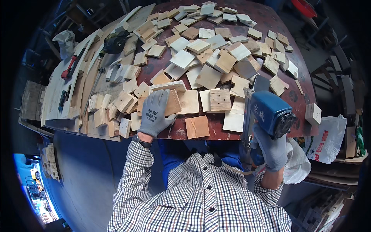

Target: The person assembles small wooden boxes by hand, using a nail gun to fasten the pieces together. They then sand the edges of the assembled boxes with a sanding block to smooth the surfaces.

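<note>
Wooden boards (174,101), short and squared, are in the person's left hand (154,113), near the front edge of the dark red table (303,96). The gloved fingers lie over the upper edges with the thumb low in front, so this hand is closed on them; the exact number of pieces gripped cannot be told. This hold probably serves to keep the pieces together and standing on edge. On the other side, the right hand (272,150) is wrapped around the grip of a blue nailer (270,110), head uppermost, its magazine beside the table's front edge; contact with the table cannot be confirmed. Low gripping presumably balances the heavy head. Loose blocks (208,76) lie heaped and overlapping beyond both hands, likely left there for easy reach. One square block (197,127) lies flat near the front edge, apart from the held pieces. Containers noted: a printed white bag (328,139) right of the table, a crumpled plastic bag (299,164) by the right forearm, a pale sack (65,43) at upper left and a red basin (304,7) at upper right. Contents of all four cannot be determined.
</note>
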A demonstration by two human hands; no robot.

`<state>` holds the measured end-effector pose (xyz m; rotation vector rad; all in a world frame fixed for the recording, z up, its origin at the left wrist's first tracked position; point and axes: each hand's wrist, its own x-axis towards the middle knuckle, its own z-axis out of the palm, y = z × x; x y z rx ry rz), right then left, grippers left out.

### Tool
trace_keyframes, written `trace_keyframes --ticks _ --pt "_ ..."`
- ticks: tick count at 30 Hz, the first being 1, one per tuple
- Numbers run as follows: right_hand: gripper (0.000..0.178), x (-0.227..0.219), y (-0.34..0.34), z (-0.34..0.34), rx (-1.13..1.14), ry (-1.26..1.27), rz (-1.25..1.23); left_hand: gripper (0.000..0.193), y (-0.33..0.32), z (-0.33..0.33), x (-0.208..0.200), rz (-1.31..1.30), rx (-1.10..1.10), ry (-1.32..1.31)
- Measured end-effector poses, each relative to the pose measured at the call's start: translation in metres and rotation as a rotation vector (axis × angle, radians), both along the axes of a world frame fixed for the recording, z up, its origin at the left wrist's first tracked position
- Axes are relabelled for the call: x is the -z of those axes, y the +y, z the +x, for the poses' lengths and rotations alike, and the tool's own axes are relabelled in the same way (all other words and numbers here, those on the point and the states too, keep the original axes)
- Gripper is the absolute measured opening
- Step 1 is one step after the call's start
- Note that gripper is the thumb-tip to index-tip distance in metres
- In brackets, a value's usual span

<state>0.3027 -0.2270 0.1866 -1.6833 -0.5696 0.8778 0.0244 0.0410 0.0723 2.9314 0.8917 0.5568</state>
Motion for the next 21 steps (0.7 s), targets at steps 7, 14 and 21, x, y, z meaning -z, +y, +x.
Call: trace_keyframes --ticks 7,14,21 --pt "0.03 -0.005 0.001 -0.007 0.009 0.036 0.085 0.094 0.016 -0.002 0.002 0.105 -0.076 0.234" --pt "0.03 -0.007 0.0 -0.004 -0.008 0.036 0.039 0.077 0.033 -0.012 -0.01 -0.021 0.003 0.226" --pt "0.03 -0.008 -0.001 -0.004 -0.029 0.034 0.022 0.06 0.042 -0.028 -0.014 0.071 0.152 0.109"
